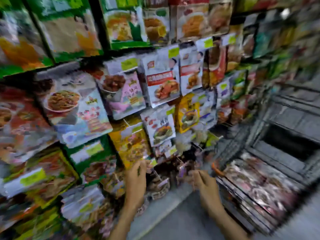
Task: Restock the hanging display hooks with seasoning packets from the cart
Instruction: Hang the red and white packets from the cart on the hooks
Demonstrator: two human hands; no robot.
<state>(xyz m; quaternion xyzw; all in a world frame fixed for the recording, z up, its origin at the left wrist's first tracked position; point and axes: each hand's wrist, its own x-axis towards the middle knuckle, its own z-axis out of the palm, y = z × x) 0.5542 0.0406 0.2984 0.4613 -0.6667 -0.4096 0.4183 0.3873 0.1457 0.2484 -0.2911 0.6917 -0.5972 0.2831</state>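
The whole view is blurred by motion. A wall of hanging seasoning packets (162,84) on display hooks fills the left and centre. My left hand (136,181) reaches up to the low hooks, its fingertips at a yellow packet (133,146). My right hand (204,182) is raised beside it near a dark, low part of the display (173,167); its fingers look loosely bent and blur hides whether they pinch anything. The cart (256,187) stands at the lower right, with pinkish packets lying flat in its basket.
Yellow-green price tags (129,64) hang at the hook ends. A grey shelving unit (290,118) with a dark opening stands behind the cart at right. Grey floor (173,219) shows between the display and the cart.
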